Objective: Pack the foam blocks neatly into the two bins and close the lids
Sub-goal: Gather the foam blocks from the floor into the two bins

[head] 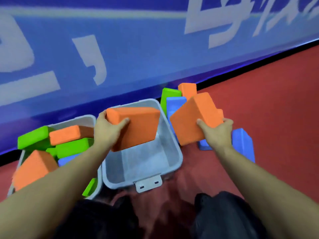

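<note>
Gripping an orange foam block (138,128), the left hand (107,130) holds it tilted over the open grey bin (174,152), thumb on the top face and fingers (101,115) curled round the far end. This bin shows a bare bottom and a latch tab (148,184) at its near rim. Just right of it, the right hand (219,133) grips a second orange block (191,118) by its near corner, lifted and slanted above the red floor (276,100). Behind and under that block lie blue blocks (241,144), a green block (168,95) and another orange block (187,90) against the blue banner wall (120,57). To the left, a second bin (91,118) holds green, orange and blue blocks piled unevenly.
</note>
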`<state>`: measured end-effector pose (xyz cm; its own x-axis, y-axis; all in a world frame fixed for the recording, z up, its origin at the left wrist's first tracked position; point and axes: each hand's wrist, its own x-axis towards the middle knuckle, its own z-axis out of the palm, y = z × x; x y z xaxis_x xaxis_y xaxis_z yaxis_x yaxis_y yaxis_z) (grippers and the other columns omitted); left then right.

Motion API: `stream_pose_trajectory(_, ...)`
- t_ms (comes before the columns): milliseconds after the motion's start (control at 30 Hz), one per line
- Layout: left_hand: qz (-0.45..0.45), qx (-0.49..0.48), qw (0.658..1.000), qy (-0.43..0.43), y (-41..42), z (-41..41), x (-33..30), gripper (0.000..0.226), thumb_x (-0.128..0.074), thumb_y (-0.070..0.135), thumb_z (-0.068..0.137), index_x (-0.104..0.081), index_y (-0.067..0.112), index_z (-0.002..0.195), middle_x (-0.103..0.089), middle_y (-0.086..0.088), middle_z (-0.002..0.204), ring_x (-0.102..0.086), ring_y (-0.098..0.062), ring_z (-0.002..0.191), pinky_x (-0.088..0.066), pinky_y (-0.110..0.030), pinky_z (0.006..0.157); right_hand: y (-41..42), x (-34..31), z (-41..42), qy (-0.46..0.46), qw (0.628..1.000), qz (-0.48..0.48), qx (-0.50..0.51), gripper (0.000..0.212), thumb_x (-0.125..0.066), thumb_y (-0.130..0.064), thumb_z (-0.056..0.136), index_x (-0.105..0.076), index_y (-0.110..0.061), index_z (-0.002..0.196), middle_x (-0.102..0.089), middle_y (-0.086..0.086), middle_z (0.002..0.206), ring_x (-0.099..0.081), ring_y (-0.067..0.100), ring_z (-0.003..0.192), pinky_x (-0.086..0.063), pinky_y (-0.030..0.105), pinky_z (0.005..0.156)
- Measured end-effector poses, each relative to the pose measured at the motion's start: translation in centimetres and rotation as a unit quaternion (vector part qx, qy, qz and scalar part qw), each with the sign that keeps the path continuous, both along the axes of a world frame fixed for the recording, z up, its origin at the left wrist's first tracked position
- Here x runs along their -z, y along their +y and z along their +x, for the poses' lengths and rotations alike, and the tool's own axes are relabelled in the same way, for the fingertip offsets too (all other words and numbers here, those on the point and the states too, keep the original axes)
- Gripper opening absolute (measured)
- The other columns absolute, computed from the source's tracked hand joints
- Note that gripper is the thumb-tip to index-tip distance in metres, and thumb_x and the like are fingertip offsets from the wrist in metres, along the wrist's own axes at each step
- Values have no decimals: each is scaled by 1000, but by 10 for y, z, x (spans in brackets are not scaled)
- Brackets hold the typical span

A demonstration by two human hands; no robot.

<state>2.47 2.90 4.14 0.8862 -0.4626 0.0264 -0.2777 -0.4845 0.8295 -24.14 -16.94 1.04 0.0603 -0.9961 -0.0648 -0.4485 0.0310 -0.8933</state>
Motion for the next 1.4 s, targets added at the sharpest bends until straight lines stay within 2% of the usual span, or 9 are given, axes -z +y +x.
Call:
stream_pose_trajectory(133,70,88,991,-71,47,33,33,78,-86,38,74,-51,11,137,-60,-8,132,-58,-26,117,-42,-31,95,46,9,75,15,997,4,-71,90,-87,-47,71,-36,-6,132,-53,18,131,-58,32,116,-47,44,99)
stream_pose_trajectory(267,175,158,971,-27,52,65,71,99,-84,53,71,-39,14,150,-50,-7,148,-49,-27,133,-39,-38,111,74,44,121,108,977,-10,-185,80,-89,-48,66,-48,-9,122,-56,11,119,-58,31,110,-48,47,95)
stream_pose_trajectory(433,349,289,889,-65,32,44,98,93,-73,56,80,-21,34,155,-29,8,158,-27,-28,144,-17,-73,112,91,91,148,260,934,18,-246,77,-86,-52,69,-50,-20,129,-37,11,125,-55,38,112,-47,43,100)
stream_pose_trajectory(500,375,314,872,-30,29,43,111,94,-74,53,80,-20,38,154,-28,10,156,-26,-26,144,-19,-76,108,93,105,160,300,919,11,-256,77,-83,-56,71,-49,-22,132,-33,13,127,-52,41,116,-47,46,102)
stream_pose_trajectory(633,390,326,861,30,26,55,127,93,-73,55,80,-20,40,155,-26,3,149,-28,-24,141,-26,-65,111,86,122,173,296,919,49,-257,73,-76,-41,86,-37,-15,142,-41,15,135,-54,40,120,-47,46,98)
stream_pose_trajectory(767,399,349,843,95,25,55,140,91,-72,48,86,-20,27,159,-25,-7,149,-26,-31,142,-31,-48,116,72,128,177,233,940,103,-225,46,-61,-21,97,-39,-11,136,-62,15,118,-61,36,110,-49,41,91)
stream_pose_trajectory(900,387,326,856,104,16,56,140,86,-68,48,90,-23,23,158,-27,-11,152,-31,-35,142,-33,-45,116,69,127,173,255,924,105,-266,45,-61,-32,97,-46,-10,134,-51,10,136,-57,30,118,-46,38,96)
stream_pose_trajectory(1100,312,305,893,107,-16,40,133,76,-67,49,90,-35,21,153,-38,-11,149,-45,-31,136,-37,-43,113,56,113,146,264,914,63,-302,46,-57,-39,97,-50,-17,137,-49,7,140,-58,26,120,-45,39,103)
stream_pose_trajectory(1400,226,362,903,35,-85,-34,118,69,-63,50,93,-39,22,151,-40,-9,148,-45,-27,135,-34,-38,115,-10,89,32,278,928,82,-234,65,-65,-45,93,-46,-11,146,-50,11,149,-49,27,136,-40,37,111)
